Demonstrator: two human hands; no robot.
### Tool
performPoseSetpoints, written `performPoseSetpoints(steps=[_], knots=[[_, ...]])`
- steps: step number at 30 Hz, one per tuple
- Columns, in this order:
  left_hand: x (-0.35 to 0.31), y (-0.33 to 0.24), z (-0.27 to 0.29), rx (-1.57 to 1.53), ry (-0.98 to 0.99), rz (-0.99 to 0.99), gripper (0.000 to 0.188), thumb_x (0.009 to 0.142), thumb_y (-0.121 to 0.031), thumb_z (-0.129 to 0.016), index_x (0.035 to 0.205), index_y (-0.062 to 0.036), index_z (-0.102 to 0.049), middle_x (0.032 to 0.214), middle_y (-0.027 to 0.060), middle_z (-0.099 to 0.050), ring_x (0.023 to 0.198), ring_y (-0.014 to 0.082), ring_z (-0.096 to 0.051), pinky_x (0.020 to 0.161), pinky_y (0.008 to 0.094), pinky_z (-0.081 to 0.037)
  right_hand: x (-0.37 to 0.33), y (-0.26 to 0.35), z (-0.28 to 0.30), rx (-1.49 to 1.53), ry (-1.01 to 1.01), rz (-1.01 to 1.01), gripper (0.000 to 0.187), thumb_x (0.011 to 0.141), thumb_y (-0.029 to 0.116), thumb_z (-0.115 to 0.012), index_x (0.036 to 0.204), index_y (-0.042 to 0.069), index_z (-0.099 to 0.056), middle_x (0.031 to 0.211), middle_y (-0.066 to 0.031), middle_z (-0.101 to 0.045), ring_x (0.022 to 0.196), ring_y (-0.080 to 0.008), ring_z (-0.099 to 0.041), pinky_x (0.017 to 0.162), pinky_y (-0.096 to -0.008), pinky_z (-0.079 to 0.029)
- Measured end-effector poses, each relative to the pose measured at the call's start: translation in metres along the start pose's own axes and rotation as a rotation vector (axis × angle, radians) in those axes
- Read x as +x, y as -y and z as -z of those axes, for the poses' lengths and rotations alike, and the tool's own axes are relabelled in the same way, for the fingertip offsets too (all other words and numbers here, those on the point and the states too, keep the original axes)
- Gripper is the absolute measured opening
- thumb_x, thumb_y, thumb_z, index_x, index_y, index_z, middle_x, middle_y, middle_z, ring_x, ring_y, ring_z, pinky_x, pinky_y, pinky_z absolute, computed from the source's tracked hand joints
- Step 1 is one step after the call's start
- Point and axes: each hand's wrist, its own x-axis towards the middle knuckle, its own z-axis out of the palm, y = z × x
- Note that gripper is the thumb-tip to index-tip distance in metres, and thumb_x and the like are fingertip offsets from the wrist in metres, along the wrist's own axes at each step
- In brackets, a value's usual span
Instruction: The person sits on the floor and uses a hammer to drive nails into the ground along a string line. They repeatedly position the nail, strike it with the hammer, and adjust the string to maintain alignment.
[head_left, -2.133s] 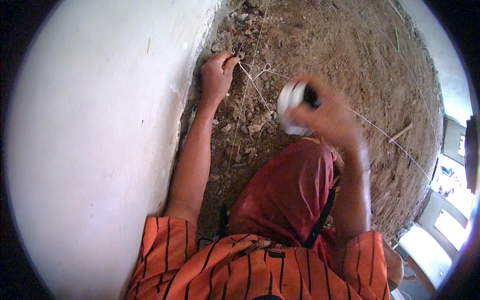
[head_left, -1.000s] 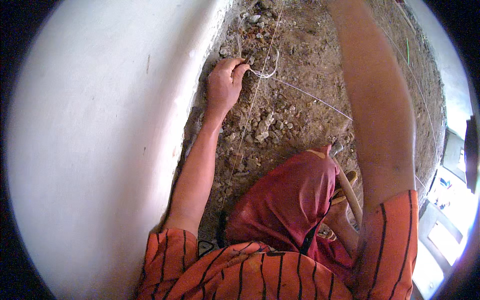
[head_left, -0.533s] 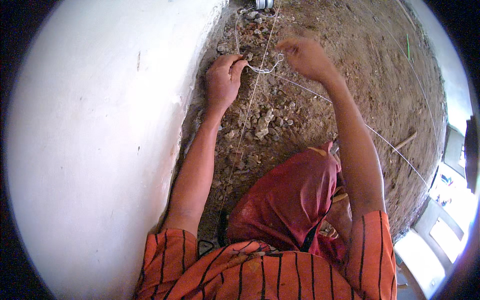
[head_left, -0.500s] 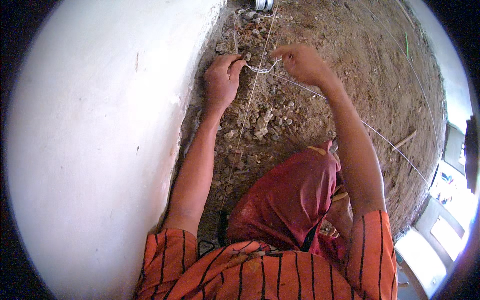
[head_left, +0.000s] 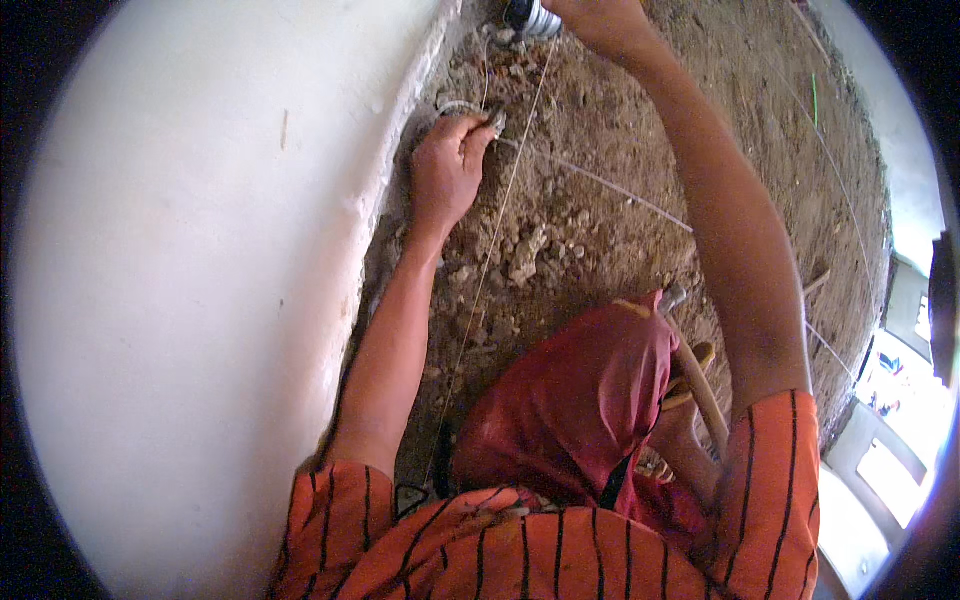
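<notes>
My left hand [head_left: 448,175] is closed in a pinch low over the soil beside the wall. White string [head_left: 462,106] loops at its fingertips, and a small dark piece [head_left: 495,119] shows there, too blurred to name. At the top edge, my right hand [head_left: 605,25] is closed on a spool of white string [head_left: 541,20], which sits tilted; its fingers are partly cut off by the frame. A taut string line [head_left: 492,235] runs along the ground past my left fingertips. Another string [head_left: 625,190] slants from near them toward the right, passing behind my right forearm.
A white wall [head_left: 200,280] rises close on the left. Rough brown soil [head_left: 610,240] with stones [head_left: 525,252] lies below my hands. By my knee in red cloth [head_left: 570,390] is a wooden-handled tool [head_left: 700,390]. A stick [head_left: 817,282] lies farther right.
My right hand has moved up and away from the string loop to the spool, which has tilted. The loop has drawn in beside my left hand, which stays nearly in place.
</notes>
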Motion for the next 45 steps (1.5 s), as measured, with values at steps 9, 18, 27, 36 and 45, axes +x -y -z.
performPoseSetpoints(steps=[9, 18, 27, 36, 45], knots=[[0.004, 0.002, -0.003, -0.004, -0.079, -0.035, 0.023, 0.085, -0.022, -0.06, 0.093, -0.0008, -0.063, 0.091, 0.0179, -0.064, 0.085, 0.0327, -0.062, 0.074, 0.0376, -0.048, 0.007, 0.002, -0.027, 0.037, 0.291, -0.7, 0.072, 0.071, 0.034, -0.068, 0.132, 0.009, -0.039, 0.105, -0.0236, -0.061, 0.102, -0.0366, -0.058, 0.088, -0.0428, -0.045], [0.002, 0.0, -0.004, -0.014, -0.084, -0.061, 0.021, 0.084, -0.02, -0.062, 0.092, -0.0008, -0.064, 0.089, 0.0179, -0.064, 0.083, 0.032, -0.062, 0.072, 0.0369, -0.048, 0.015, 0.013, -0.046, -0.08, 0.299, -0.561, 0.065, 0.067, 0.025, -0.072, 0.123, 0.006, -0.044, 0.104, -0.0241, -0.06, 0.1, -0.0361, -0.058, 0.084, -0.0432, -0.048], [0.0, 0.009, -0.003, -0.039, -0.11, -0.106, 0.023, 0.083, -0.021, -0.063, 0.093, 0.0007, -0.064, 0.086, 0.0163, -0.065, 0.079, 0.0284, -0.064, 0.071, 0.0348, -0.049, 0.003, -0.003, 0.016, 0.156, 0.215, -0.633, 0.046, 0.075, 0.02, -0.063, 0.118, 0.007, -0.057, 0.094, -0.0184, -0.066, 0.081, -0.027, -0.066, 0.076, -0.0362, -0.052], [-0.001, 0.016, -0.006, -0.173, 0.009, 0.089, 0.032, 0.086, -0.025, -0.062, 0.105, 0.0001, -0.06, 0.084, 0.0112, -0.067, 0.075, 0.0177, -0.063, 0.068, 0.0303, -0.049, -0.132, 0.019, 0.117, 0.002, 0.364, -0.601, 0.032, 0.084, 0.021, -0.06, 0.112, 0.006, -0.06, 0.089, -0.0112, -0.067, 0.082, -0.0179, -0.064, 0.074, -0.0305, -0.049], [-0.005, 0.004, -0.002, -0.049, -0.021, 0.002, 0.041, 0.078, -0.028, -0.069, 0.112, -0.007, -0.058, 0.087, 0.0081, -0.063, 0.081, 0.0188, -0.06, 0.075, 0.0314, -0.048, -0.243, 0.075, 0.147, -0.009, 0.444, -0.88, 0.029, 0.081, 0.019, -0.062, 0.107, 0.007, -0.062, 0.087, -0.0122, -0.066, 0.079, -0.018, -0.064, 0.072, -0.032, -0.05]])
